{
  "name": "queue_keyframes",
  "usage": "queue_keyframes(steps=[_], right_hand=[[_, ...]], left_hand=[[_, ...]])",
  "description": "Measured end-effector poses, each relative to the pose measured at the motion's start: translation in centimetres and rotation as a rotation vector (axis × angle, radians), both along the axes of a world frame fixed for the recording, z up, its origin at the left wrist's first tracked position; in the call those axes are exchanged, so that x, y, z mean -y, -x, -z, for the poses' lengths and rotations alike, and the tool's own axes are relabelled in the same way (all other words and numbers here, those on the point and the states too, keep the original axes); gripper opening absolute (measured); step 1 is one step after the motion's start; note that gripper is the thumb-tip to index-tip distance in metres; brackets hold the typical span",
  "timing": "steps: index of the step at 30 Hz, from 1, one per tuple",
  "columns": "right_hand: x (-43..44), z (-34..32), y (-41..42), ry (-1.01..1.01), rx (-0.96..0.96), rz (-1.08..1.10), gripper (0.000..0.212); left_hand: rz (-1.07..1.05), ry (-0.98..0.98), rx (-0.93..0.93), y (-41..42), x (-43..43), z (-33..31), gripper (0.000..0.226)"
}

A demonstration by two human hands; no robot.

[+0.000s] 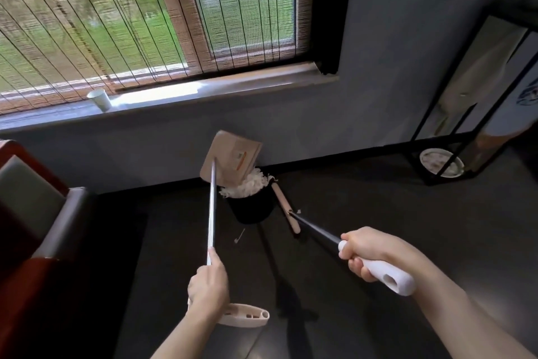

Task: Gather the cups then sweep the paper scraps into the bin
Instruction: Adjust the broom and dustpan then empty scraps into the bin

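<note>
Head view, dustpan [233, 159] tilted over bin [251, 207], handle upright.

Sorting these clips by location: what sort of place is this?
Probably a café or lounge-type indoor room: a cushioned bench seat, a paper cup on the windowsill under bamboo blinds, and a black metal shelf holding a plate.

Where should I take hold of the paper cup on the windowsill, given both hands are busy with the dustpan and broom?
Free one hand first. Grip the cup around its side wall, coming from the room side, since the blind hangs close behind it. It appears upright, mouth up, near the sill's front edge, so a light sideways wrap should suit better than pinching the thin rim.
</note>
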State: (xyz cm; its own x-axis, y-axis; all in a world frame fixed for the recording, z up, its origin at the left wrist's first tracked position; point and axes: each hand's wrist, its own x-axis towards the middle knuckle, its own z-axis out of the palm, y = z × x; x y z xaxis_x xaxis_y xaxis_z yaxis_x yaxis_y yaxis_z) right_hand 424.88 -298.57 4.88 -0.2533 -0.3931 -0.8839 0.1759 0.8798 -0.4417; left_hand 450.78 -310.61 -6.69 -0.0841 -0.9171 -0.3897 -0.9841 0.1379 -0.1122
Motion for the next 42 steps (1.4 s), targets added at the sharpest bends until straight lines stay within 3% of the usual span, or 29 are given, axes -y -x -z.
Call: queue_keyframes(steps=[8,13,18,21,24,28,32,36,39,42], right_hand=[[-1.6,0.7,0.2,-0.016,0.035,0.022,0.008],[-0.9,1.2,-0.7,-0.018,0.069,0.045,0.017],[-0.4,0.8,-1.6,-0.002,0.1,0.084,0.017],[0.1,1.1,-1.9,0.013,0.1,0.096,0.012],[0.6,1.8,-2.6,0.018,0.095,0.091,0.004],[1.3,3.8,-3.6,0.012,0.091,0.109,0.01],[2.5,5.4,-3.8,-0.018,0.097,0.139,0.005],[4.7,6.4,-2.7,-0.046,0.143,0.167,0.006],[6.5,7.4,-1.3,-0.076,0.163,0.171,0.012],[8.6,8.7,0.1,-0.092,0.159,0.178,0.01]], left_hand=[[0.001,0.032,-0.095,-1.3,-0.1,-1.1,0.071],[-0.025,0.085,-0.168,-3.6,0.0,-3.2,0.069],[-0.143,0.066,-0.346,-6.6,-1.5,-4.0,0.068],[-0.302,-0.015,-0.551,-9.6,-1.7,-4.1,0.058],[-0.485,-0.154,-0.784,-12.9,-1.4,-4.7,0.027],[-0.67,-0.303,-0.875,-16.5,-1.4,-4.6,0.02],[-0.657,-0.414,-0.923,-17.9,-1.6,-3.8,0.021],[-0.683,-0.467,-0.999,-16.7,0.0,-2.0,0.028],[-0.848,-0.578,-1.031,-15.0,1.8,-1.1,0.039],[-0.974,-0.739,-1.015,-14.0,4.8,-0.8,0.093]])
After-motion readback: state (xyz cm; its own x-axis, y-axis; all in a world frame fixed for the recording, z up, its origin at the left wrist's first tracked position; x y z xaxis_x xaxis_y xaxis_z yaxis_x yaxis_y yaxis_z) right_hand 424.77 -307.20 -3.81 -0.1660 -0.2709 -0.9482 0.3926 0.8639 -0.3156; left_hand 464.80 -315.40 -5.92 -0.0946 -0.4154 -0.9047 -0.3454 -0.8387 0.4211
